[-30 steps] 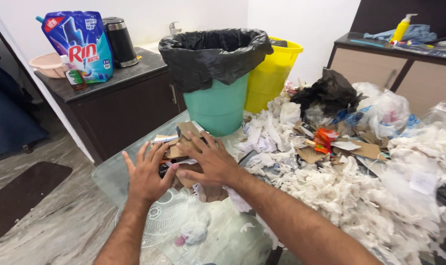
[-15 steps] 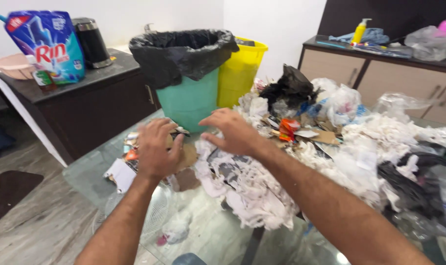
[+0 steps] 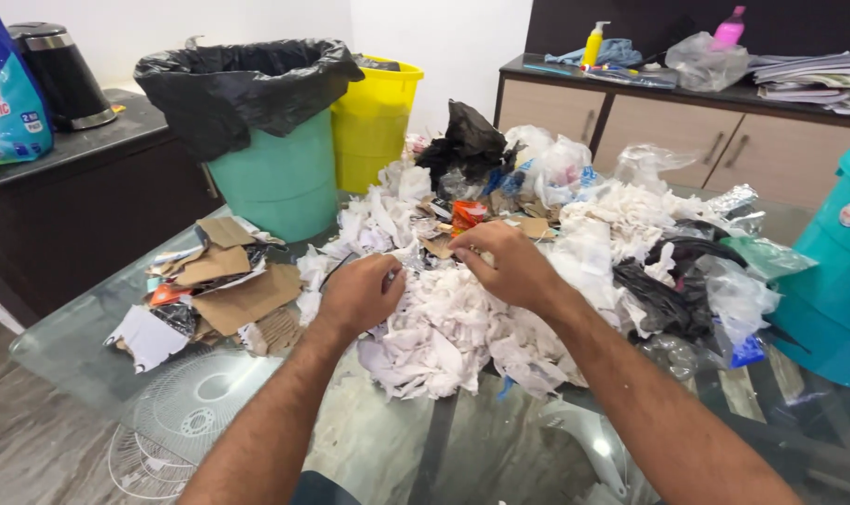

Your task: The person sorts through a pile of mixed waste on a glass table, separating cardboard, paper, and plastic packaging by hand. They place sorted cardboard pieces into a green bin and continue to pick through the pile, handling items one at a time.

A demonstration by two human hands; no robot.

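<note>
I am watching both hands working in the heap of white tissue paper (image 3: pixel 444 327) that is lying on the glass table (image 3: pixel 79 351): the left hand (image 3: pixel 360 295) is resting on the heap's left edge with its fingers curled in, though I cannot tell what they are gripping. The right hand (image 3: pixel 509 266) is pressing down near the top of the heap, fingers bent and pinching among the scraps. A stack of cardboard pieces (image 3: pixel 224 290) is sitting just beside the heap, left of the left hand, in front of the green bin (image 3: pixel 275 182) with its black liner.
</note>
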